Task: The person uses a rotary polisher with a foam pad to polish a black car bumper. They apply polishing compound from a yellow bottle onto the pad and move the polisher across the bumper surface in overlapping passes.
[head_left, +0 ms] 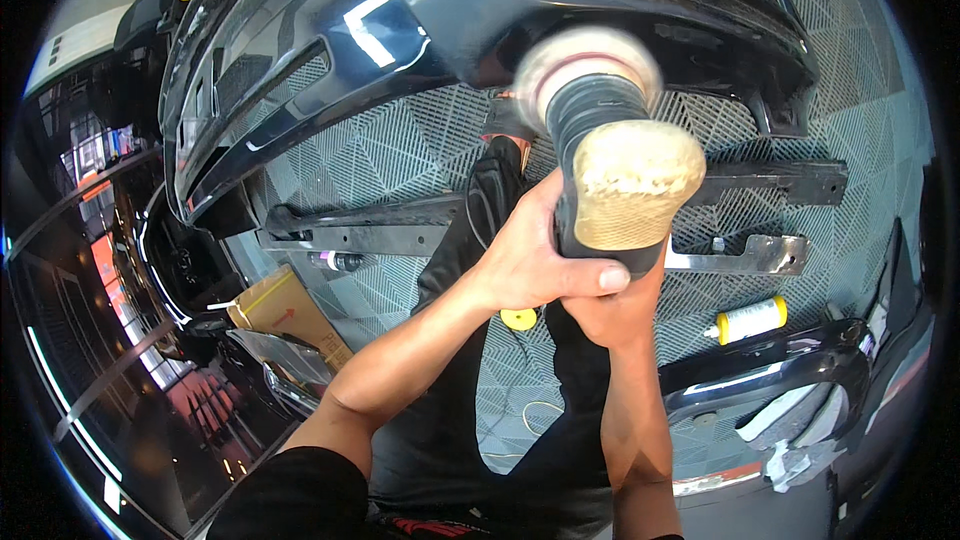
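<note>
polishing looks unfinished, extent unclear: my left hand [535, 255] and right hand [618, 315] clasp the polisher [635, 180], blurred pad [592, 43] over the near edge of the bumper [445, 15].

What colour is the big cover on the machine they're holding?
The cover is creamy yellow with darker marks, seen best in the head view.

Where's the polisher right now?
Head view, upper part, right of centre: held in the left hand and right hand, its pad at the near edge of the black bumper.
</note>
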Motion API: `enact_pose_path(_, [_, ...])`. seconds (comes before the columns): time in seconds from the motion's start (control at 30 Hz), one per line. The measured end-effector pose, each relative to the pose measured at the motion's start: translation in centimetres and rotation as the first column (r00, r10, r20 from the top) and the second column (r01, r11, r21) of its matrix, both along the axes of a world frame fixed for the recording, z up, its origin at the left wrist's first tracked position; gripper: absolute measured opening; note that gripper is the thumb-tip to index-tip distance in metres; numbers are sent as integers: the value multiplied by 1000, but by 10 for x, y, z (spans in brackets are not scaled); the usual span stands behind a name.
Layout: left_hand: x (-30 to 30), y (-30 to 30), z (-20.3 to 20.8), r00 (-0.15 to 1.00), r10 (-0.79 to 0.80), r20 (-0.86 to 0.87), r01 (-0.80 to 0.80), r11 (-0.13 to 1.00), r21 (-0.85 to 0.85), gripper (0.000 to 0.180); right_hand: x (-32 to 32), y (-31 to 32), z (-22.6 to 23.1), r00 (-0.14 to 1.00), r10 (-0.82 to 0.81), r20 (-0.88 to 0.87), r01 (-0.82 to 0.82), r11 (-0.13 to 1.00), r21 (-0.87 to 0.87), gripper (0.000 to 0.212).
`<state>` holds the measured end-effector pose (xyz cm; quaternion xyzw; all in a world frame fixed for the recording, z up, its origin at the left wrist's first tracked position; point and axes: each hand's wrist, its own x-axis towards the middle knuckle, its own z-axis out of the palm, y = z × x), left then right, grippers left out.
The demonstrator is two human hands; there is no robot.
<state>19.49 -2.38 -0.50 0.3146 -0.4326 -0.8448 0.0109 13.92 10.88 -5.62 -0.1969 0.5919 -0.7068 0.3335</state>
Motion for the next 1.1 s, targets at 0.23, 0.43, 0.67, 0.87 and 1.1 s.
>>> enact_pose_path(0.23, [26,-17,4,996,56,-64,-61,995,-79,98,12,-20,11,996,61,-62,-57,997,59,110])
enact_pose_path(0.43, [31,-26,13,989,98,-106,-105,993,-59,98,13,-29,27,992,94,88,-103,990,97,115])
enact_pose_path(0.67, [21,-34,29,985,130,-110,-121,989,87,96,6,-37,48,995,64,77,-76,982,175,98])
enact_pose_path(0.87, [3,-36,37,976,164,-140,-142,978,155,92,-6,-40,70,989,107,100,-128,967,222,97])
enact_pose_path(1.1, [1,-45,47,982,161,-98,-150,983,109,92,-14,-46,80,983,142,120,-168,956,240,97])
